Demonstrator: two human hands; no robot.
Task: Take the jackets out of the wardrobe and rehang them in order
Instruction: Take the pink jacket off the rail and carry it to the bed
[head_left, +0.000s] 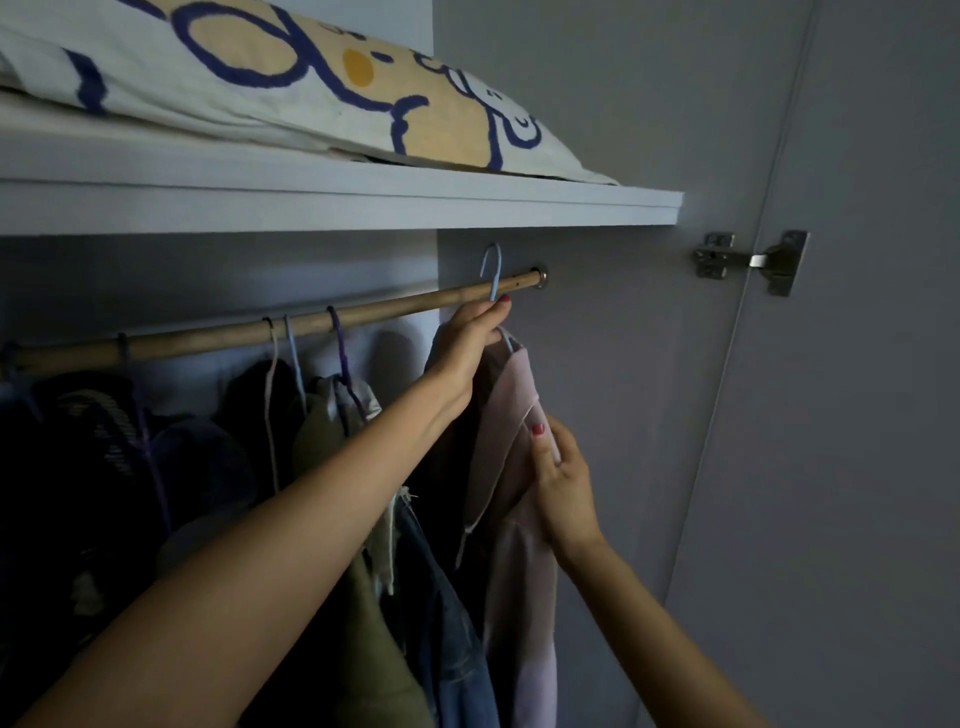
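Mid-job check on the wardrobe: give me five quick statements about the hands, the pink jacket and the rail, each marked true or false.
1. The left hand grips the neck of the light blue hanger. True.
2. The right hand is empty and away from the clothes. False: it pinches the front edge of the pink jacket.
3. The blue hanger's hook sits near the right end of the wooden rail. True, though whether it bears on the rail cannot be told.
4. The shelf above the rail is bare. False: a printed pillow lies on it.
5. The pink jacket is the leftmost garment. False: it is rightmost, beside a denim jacket.
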